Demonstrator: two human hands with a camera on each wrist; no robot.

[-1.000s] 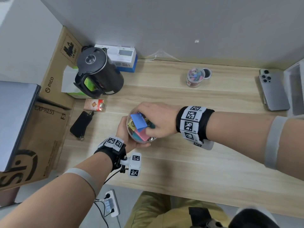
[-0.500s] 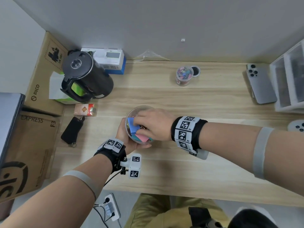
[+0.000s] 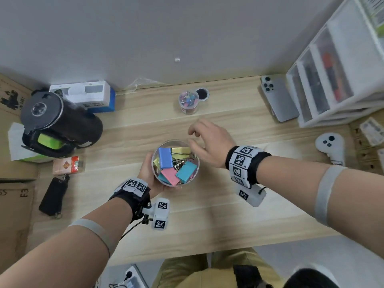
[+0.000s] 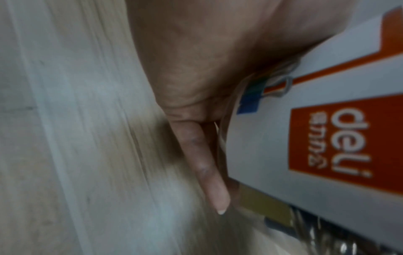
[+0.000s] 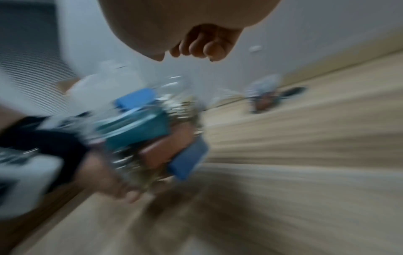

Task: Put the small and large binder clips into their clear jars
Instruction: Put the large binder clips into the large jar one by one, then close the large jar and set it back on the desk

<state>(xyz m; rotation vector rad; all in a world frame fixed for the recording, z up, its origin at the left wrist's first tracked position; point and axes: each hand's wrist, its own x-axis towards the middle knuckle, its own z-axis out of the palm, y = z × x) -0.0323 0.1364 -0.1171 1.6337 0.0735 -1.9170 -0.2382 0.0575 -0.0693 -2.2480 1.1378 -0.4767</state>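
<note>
The large clear jar [image 3: 174, 141] stands on the wooden desk, filled with large blue, pink, teal and yellow binder clips [image 3: 165, 157]. My left hand [image 3: 148, 173] grips its side; in the left wrist view its fingers [image 4: 205, 163] lie along the labelled jar [image 4: 327, 138]. My right hand [image 3: 195, 136] hovers just above the jar's right rim, fingers loosely curled and holding nothing. The right wrist view is blurred and shows my right hand's curled fingertips [image 5: 205, 46] over the jar [image 5: 148, 134]. The small jar [image 3: 188, 110] of small clips stands farther back beside its black lid [image 3: 202, 93].
A black kettle [image 3: 60, 123] and a white-blue box [image 3: 89, 94] sit at back left, with cardboard boxes [image 3: 14, 204] beyond them. A small red box [image 3: 68, 165] and a black key case [image 3: 53, 196] lie left. At right are a phone [image 3: 279, 98], a drawer unit [image 3: 332, 80] and a white controller [image 3: 330, 144].
My right hand has come up out of the large jar and moved to the right; the blue clip now lies inside. The left hand still holds the jar.
</note>
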